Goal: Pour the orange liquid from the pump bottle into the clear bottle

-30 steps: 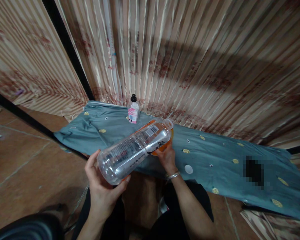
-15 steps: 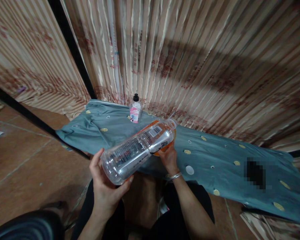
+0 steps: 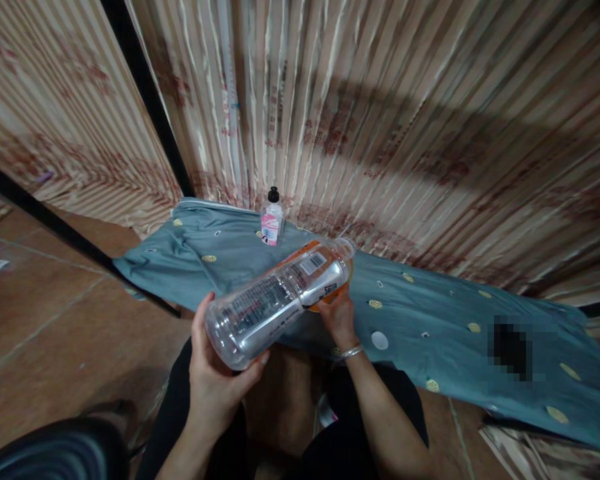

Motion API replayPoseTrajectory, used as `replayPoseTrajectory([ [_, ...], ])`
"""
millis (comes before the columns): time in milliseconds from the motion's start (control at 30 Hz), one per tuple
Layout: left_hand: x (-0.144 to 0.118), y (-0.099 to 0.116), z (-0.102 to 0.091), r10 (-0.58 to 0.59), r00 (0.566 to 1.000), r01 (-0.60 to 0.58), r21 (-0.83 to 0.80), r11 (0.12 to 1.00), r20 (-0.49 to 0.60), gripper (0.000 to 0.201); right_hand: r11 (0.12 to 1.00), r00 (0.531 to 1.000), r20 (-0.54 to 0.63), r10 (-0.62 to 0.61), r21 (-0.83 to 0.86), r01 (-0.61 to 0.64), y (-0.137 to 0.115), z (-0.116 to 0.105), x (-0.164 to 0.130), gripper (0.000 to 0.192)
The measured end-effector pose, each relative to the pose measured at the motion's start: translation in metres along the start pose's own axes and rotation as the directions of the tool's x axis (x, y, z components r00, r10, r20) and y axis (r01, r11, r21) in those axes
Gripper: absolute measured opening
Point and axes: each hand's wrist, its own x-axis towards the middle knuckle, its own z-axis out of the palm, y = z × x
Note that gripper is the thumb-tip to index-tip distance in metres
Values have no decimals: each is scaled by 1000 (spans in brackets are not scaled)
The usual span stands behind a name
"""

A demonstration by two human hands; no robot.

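Note:
A large clear plastic bottle [image 3: 275, 307] with a silver and orange label is held tilted in front of me, its uncapped neck pointing up and to the right. My left hand [image 3: 217, 380] grips the base, thumb along the lower side. Near the neck end, my right hand [image 3: 339, 312] grips the underside, its fingers mostly hidden behind the bottle; a silver bracelet circles that wrist. Beyond the bottle, a small clear squeeze bottle [image 3: 271, 223] with a pink and white label and black cap stands upright on the cloth.
A teal cloth [image 3: 420, 300] with a yellow pattern covers the narrow table. On it lie a white disc [image 3: 379, 341] and a blurred dark thing [image 3: 513, 350]. Striped curtains [image 3: 380, 120] hang behind, a black pole [image 3: 150, 100] rises at left, and a black seat [image 3: 55, 453] is at lower left.
Almost nothing differs. The big bottle and my left hand have shifted very slightly to the right; both hands keep their hold.

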Motion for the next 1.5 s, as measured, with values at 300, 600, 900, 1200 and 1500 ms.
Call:
replayPoseTrajectory([
  [300,4,-5,-3,69,997,-70,40,997,34,101,999,999,-19,-35,8,35,2,3,-1,80],
  [600,5,-8,-2,142,989,-144,47,988,36,95,999,999,-18,-33,-9,32,2,3,0,82],
  [900,4,-8,-2,108,994,-109,65,992,16,95,999,998,-30,-50,-23,49,9,6,1,79],
  [1200,3,-11,-4,161,986,-163,67,984,36,94,999,999,-20,-34,-25,33,6,5,1,81],
  [1500,3,-11,-3,140,989,-142,56,988,35,94,998,998,-21,-56,-16,56,7,5,0,80],
])
